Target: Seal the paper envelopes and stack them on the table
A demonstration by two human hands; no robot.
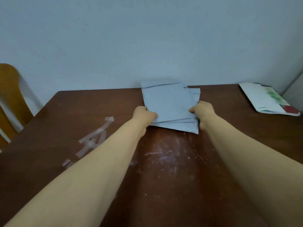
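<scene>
Envelopes of pale blue-grey paper [167, 102] form a loose, slightly fanned pile at the far middle of the dark brown wooden bench [164, 169], close to the pale blue wall [147, 38]. The pile's far end overlaps the line where bench meets wall, and a dark flap line crosses the top envelope near that end. The left hand [144, 116] grasps the pile's near left edge with the thumb on the top sheet; its fingers are hidden beneath. The right hand [202, 112] grasps the near right edge the same way. Both bare forearms stretch forward over the scuffed wood. Strips of clear tape [96, 136] are stuck to the bench left of the left forearm. A white paper packet with green and red print [268, 100] lies at the far right corner, well apart from the pile. A yellow-brown wooden chair back [11, 95] stands at the left edge.
</scene>
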